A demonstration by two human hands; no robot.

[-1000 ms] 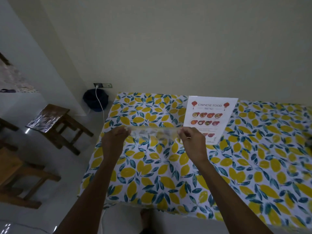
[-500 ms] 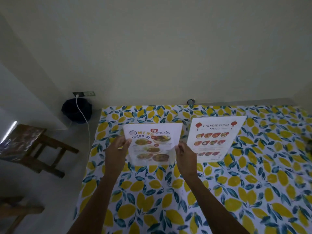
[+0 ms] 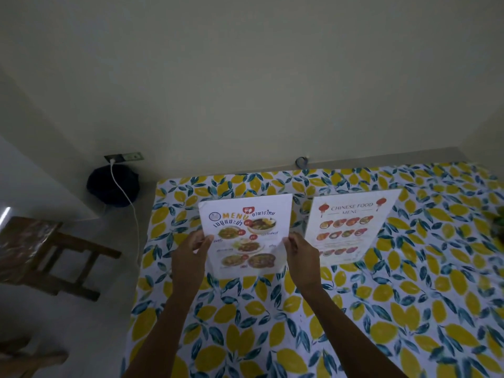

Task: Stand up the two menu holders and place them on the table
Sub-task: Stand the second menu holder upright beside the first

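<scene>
A clear menu holder with a Thai food menu (image 3: pixel 246 234) stands upright on the lemon-print tablecloth (image 3: pixel 354 309). My left hand (image 3: pixel 189 255) pinches its left edge and my right hand (image 3: pixel 301 253) pinches its right edge. To its right a second menu holder with a Chinese food menu (image 3: pixel 350 227) stands upright on its own, untouched by either hand.
The table's back edge meets the wall. On the floor at left are a dark bag (image 3: pixel 113 185) with a white cable (image 3: pixel 133 214) plugged into a wall socket and a wooden stool (image 3: pixel 46 252). A green thing (image 3: pixel 499 227) shows at the table's right edge.
The holder in my hands has turned from edge-on and raised to upright with the Thai menu facing me, and now rests lower on the cloth. The view has tilted and moved closer.
</scene>
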